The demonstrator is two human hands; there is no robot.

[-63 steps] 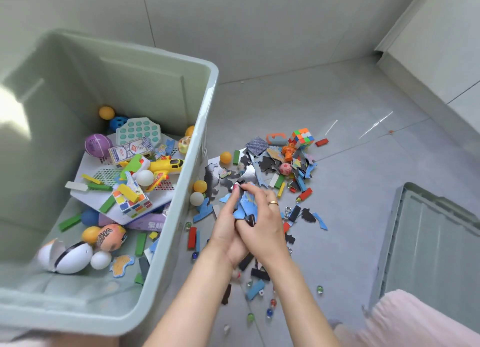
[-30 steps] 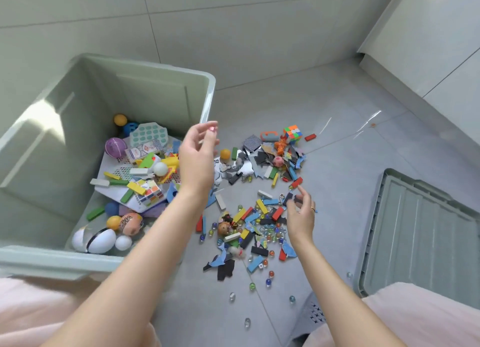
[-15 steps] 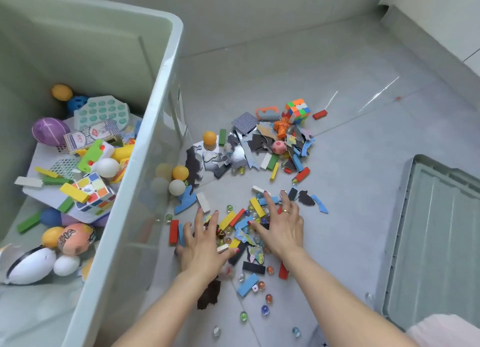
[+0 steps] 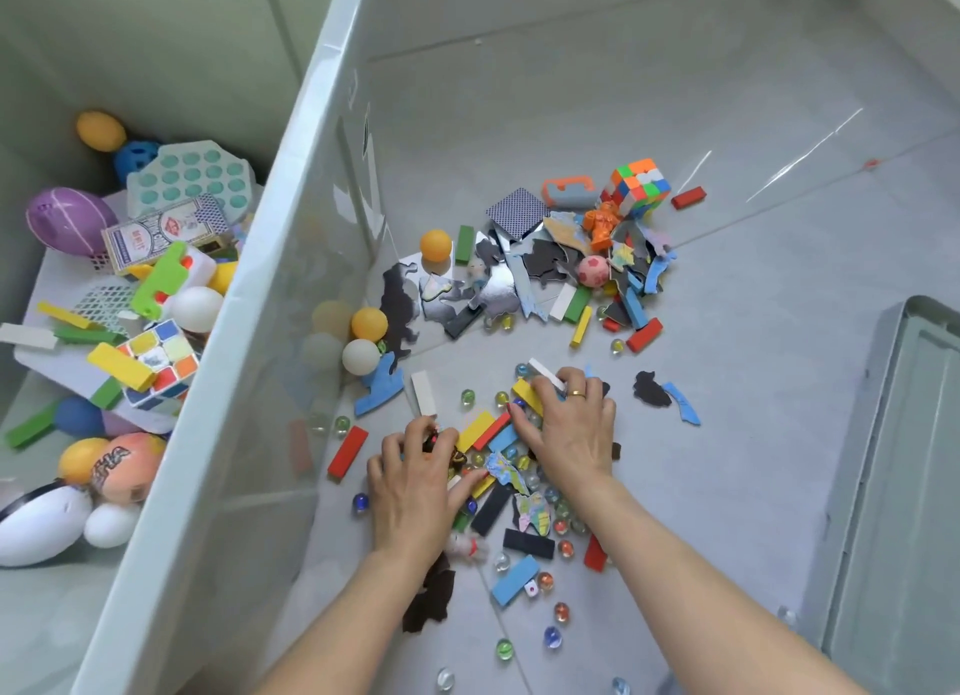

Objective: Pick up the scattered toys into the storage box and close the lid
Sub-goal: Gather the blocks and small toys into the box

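Grey tiled floor (image 4: pixel 675 96) strewn with toys (image 4: pixel 550 278) beside storage box (image 4: pixel 291 257).

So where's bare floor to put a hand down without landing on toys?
Bare tile lies between the toy pile and the lid, and beyond the colour cube toward the wall. It is crowded under both hands, the left hand and right hand, and along the storage box wall.
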